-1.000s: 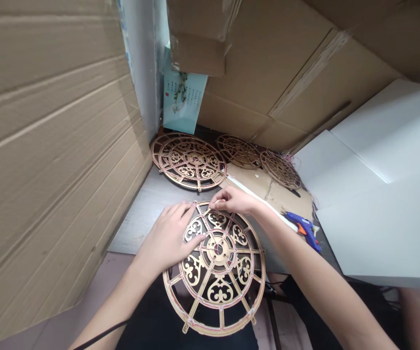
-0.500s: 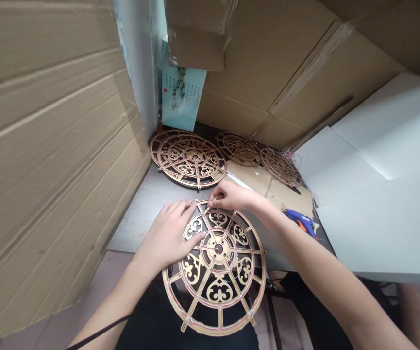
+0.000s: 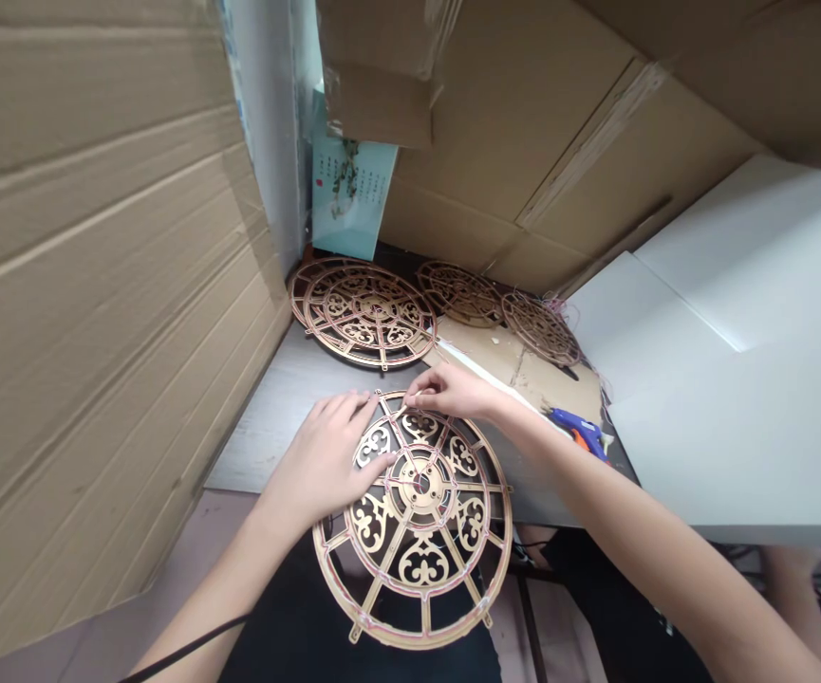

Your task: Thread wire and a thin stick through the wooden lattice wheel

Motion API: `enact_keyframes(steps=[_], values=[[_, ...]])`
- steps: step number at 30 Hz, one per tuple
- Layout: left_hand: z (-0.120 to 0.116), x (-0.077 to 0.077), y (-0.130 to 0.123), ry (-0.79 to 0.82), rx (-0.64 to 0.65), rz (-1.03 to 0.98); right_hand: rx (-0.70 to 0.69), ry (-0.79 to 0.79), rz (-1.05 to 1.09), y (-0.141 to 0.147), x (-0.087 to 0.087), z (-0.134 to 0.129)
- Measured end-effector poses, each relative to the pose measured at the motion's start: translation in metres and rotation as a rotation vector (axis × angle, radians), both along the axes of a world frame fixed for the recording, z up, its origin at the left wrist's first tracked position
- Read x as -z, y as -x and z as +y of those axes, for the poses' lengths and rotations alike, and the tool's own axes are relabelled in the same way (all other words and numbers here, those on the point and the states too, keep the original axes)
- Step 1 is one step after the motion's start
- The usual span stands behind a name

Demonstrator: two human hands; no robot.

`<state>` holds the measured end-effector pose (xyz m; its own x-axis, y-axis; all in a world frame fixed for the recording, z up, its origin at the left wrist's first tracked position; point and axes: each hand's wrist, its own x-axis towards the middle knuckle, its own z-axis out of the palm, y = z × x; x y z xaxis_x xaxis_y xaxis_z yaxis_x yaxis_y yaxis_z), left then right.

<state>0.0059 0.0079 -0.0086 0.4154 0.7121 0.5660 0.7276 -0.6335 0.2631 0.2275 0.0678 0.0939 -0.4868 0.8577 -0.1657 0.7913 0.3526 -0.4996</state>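
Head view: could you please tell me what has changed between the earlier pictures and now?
The right forearm has shifted slightly towards the glue gun, hiding more of its handle. Nothing was taken or released: the left hand stays on the openwork wheel, the right hand pinching a stick at its far rim.

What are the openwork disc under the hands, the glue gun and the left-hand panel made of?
Openwork disc: probably wood or MDF, matte tan with flat cut-out shapes; painted finish possible.
Glue gun: likely plastic, solid blue body, orange part.
Left-hand panel: corrugated cardboard, matte brown, long straight creases.
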Motion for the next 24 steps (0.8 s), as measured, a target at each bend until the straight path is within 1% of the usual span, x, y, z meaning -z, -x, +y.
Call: enact_keyframes(steps=[3,6,9,12,18,21,24], values=[[0.001,0.001,0.000,0.005,-0.003,0.007,-0.008,-0.114,-0.042,0.007,-0.007,-0.015],[0.002,0.002,0.000,0.011,-0.003,0.016,0.020,-0.228,-0.090,0.020,-0.012,-0.030],[0.001,0.001,0.001,0.011,0.000,0.017,0.048,-0.282,-0.117,0.030,-0.015,-0.037],[0.002,0.001,0.001,0.009,0.000,0.015,0.040,-0.248,-0.123,0.031,-0.016,-0.031],[0.001,-0.001,0.000,0.004,-0.003,0.018,0.060,-0.065,-0.084,0.011,-0.012,-0.010],[0.001,0.000,0.000,0.000,0.001,0.019,0.077,-0.032,-0.052,0.005,-0.008,-0.009],[0.002,0.001,0.000,-0.002,-0.001,0.016,0.093,-0.026,-0.031,0.004,-0.006,-0.015]])
